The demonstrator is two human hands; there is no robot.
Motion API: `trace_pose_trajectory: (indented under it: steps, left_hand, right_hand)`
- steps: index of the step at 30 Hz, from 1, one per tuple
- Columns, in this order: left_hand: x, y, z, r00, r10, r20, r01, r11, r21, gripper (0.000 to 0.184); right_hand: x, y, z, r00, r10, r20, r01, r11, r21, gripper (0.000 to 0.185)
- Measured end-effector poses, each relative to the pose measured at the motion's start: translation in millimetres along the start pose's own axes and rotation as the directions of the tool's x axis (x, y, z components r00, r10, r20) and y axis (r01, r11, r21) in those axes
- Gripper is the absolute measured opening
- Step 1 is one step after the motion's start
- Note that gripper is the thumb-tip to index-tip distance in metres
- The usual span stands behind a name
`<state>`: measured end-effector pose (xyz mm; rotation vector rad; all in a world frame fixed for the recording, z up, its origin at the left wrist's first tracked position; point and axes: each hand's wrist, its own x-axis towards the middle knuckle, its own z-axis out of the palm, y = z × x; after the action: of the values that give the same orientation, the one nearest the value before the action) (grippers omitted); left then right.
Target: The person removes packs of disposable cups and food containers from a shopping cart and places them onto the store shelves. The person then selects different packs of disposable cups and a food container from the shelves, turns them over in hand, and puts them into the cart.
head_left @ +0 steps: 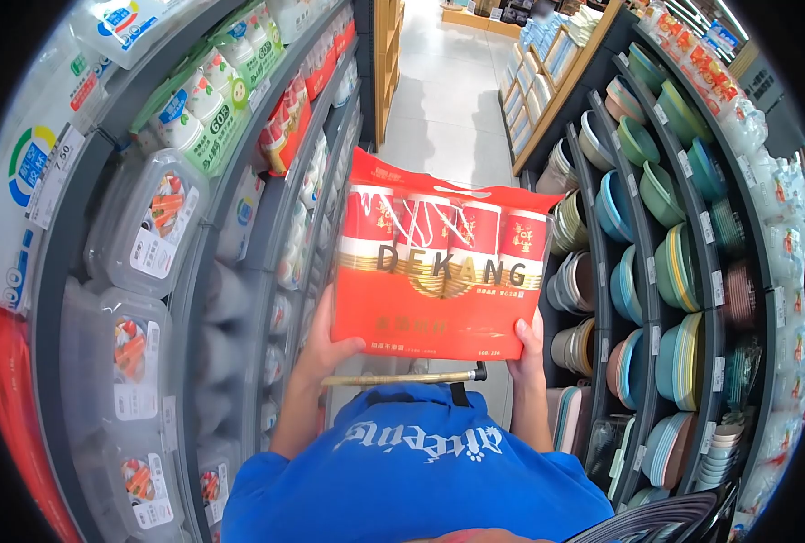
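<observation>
A red plastic pack of paper cups (439,317), printed "DEKANG", is held up in front of my blue shirt. Rows of red and white cups show through its clear upper part, and a handle cut-out runs along the top. My left hand (326,335) grips the pack's lower left edge, thumb on the front. On the lower right edge, my right hand (529,340) grips it the same way, thumb in front. The fingers behind the pack are hidden. Just below it lies a gold-coloured bar (402,378) with a dark end.
Shelves on the left carry clear food containers (131,353), green cup packs (205,109) and another red pack (285,127). Stacked plastic basins (679,271) fill the right shelves. Between them a tiled aisle (430,109) runs ahead, past a wooden rack (547,81).
</observation>
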<state>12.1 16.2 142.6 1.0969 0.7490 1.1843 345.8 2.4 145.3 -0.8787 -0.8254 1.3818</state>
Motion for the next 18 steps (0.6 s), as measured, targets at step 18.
trace_pose_trajectory:
  steps: [18]
  left_hand:
    - [0.7, 0.7, 4.8, 0.979, -0.089, -0.181, 0.098, 0.994, 0.04, 0.06]
  right_hand:
    - [4.0, 0.3, 2.5, 0.983, 0.172, -0.056, -0.171, 0.985, 0.028, 0.048]
